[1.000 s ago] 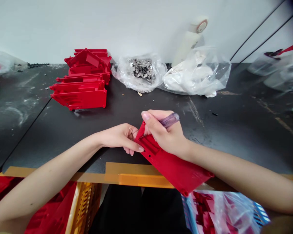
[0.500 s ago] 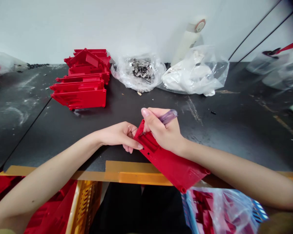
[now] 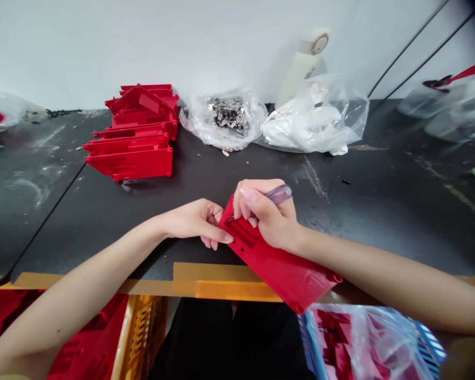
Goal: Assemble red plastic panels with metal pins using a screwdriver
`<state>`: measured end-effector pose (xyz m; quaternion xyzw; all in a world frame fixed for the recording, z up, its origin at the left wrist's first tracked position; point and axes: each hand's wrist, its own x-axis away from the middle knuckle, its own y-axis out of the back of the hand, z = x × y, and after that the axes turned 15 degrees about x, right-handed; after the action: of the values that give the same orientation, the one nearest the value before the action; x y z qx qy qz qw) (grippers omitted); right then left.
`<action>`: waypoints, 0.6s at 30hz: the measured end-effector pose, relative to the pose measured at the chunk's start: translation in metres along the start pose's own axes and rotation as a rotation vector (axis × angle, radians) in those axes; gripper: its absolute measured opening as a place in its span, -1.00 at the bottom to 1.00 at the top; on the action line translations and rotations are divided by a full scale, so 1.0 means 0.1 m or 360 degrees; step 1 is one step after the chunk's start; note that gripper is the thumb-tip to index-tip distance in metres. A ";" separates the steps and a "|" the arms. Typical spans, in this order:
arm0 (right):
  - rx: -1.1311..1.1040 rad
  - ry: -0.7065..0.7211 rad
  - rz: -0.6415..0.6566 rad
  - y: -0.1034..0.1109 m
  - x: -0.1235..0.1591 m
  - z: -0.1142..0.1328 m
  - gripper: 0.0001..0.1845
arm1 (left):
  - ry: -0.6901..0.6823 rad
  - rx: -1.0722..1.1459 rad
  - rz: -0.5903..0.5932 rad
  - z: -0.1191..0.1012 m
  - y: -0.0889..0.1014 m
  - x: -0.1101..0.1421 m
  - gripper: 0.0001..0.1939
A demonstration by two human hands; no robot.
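Note:
A red plastic panel [image 3: 279, 269] lies tilted across the front edge of the black table, its near corner sticking out past the edge. My left hand [image 3: 208, 224] grips its upper left end, thumb on top and fingers curled under. Over the panel's recessed end, my right hand [image 3: 269, 211] is closed around a slim tool with a translucent purple handle [image 3: 280, 193]. The tool's working end is hidden by my fingers. Beside those fingertips, a small dark metal piece [image 3: 231, 217] sits in the panel's corner; its exact shape is too small to tell.
Stacked red panels [image 3: 132, 161] stand at the back left. Behind my hands are a bag of small metal parts [image 3: 227, 113] and a bag of white pieces [image 3: 301, 126]. Below the edge are a yellow crate [image 3: 140, 330] and a blue basket [image 3: 429, 338], with red parts near both.
My right hand has shifted slightly right and down, its fingers more curled, and the purple handle leans lower. My left hand keeps its hold on the panel.

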<state>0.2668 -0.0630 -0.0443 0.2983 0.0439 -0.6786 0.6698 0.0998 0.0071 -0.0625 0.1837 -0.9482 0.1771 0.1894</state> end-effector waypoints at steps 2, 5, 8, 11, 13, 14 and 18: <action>0.0087 0.0091 -0.0004 0.01 0.01 0.01 -0.43 | -0.0001 0.0004 0.0010 0.01 0.00 0.00 -0.65; 0.0340 0.0099 -0.0004 0.01 0.00 0.07 -0.43 | -0.0009 0.0015 0.0019 0.02 0.00 -0.02 -0.67; 0.0344 0.0115 -0.0012 0.00 -0.01 0.10 -0.42 | -0.0020 0.0010 0.0029 0.03 0.01 -0.03 -0.68; 0.0264 0.0071 -0.0049 -0.01 0.00 0.08 -0.42 | -0.0018 0.0014 0.0036 0.02 0.01 -0.02 -0.69; 0.0220 0.0032 -0.0098 -0.02 0.00 0.05 -0.42 | 0.0002 0.0029 0.0017 0.00 0.00 -0.01 -0.71; 0.0204 0.0018 -0.0127 -0.03 0.01 0.04 -0.43 | 0.0011 0.0034 0.0008 0.00 0.00 -0.01 -0.72; 0.0202 0.0065 -0.0154 -0.02 0.02 0.03 -0.44 | 0.0011 0.0035 0.0001 -0.03 -0.02 0.00 -0.75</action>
<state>0.2637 -0.0664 -0.0433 0.3516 0.0288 -0.7053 0.6149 0.1015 0.0065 -0.0596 0.1849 -0.9456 0.1882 0.1906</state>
